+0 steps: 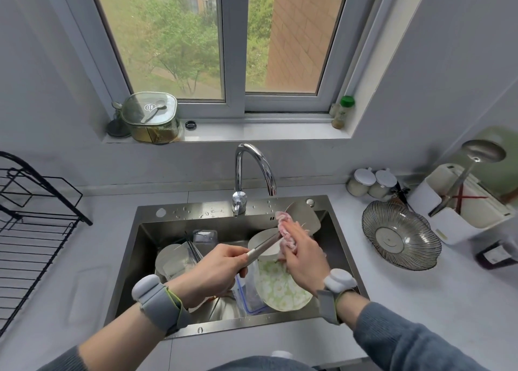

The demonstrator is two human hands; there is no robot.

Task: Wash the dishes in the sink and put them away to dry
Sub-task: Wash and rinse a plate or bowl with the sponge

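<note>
**Two hands on one spatula over the sink**

Left hand (221, 269) is wrapped round the metal handle of the spatula (304, 219), which is held above the sink (145, 261), blade up toward 1 o'clock. Right hand (301, 254) grips a pink cloth (286, 231), pressed against the spatula where handle meets blade.

In the basin under the hands: white bowl (263, 240), floral plate (283, 289) leaning at 5 o'clock, clear blue-rimmed container (249, 292) beside it, steel bowl (171, 261) at 9 o'clock with dark chopsticks (194, 251) just beside it.

Faucet (253, 171) at 12 o'clock, no water stream visible. Black wire rack (36, 219) at 9 o'clock on the counter. Ribbed glass bowl (400, 234) at 3 o'clock, white utensil holder (459, 202) with a ladle behind it.

Windowsill: lidded glass container (150, 116) with a round logo, too small to read; green-capped bottle (342, 112), label unreadable.
</note>
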